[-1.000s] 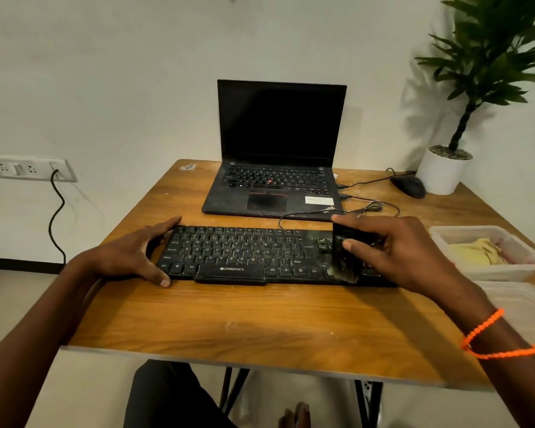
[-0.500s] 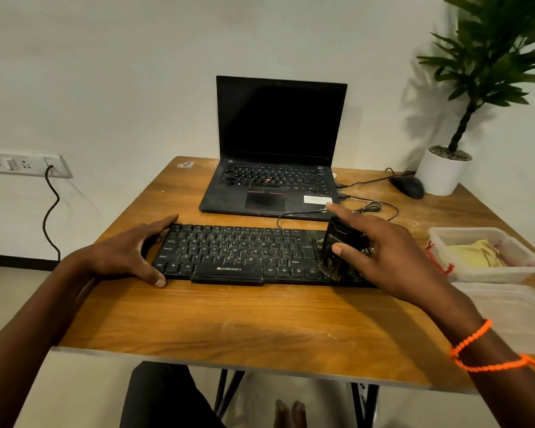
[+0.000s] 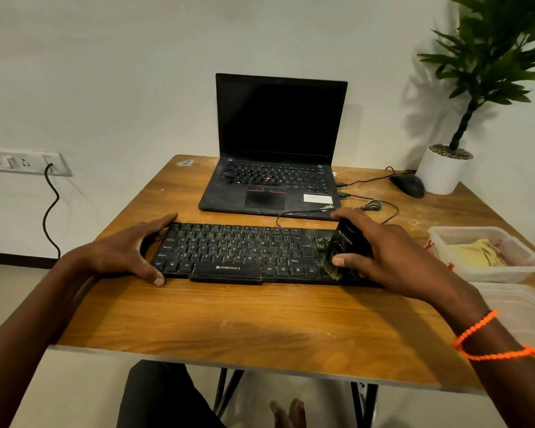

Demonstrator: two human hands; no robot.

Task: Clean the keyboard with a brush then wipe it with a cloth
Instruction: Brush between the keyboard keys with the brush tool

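We see a left hand [image 3: 127,251] w/ fingers spread, bracing the left end of a keyboard [image 3: 244,253] on a table [image 3: 244,316]; right hand [image 3: 393,257] clamped on a brush [image 3: 345,250], bristles on the right-side keys; cloth [image 3: 476,253] in a tub [image 3: 488,274] far right

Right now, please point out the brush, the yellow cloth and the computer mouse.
brush [image 3: 348,242]: head view, black back.
yellow cloth [image 3: 476,253]: head view, folded middle.
computer mouse [image 3: 408,185]: head view, top shell.
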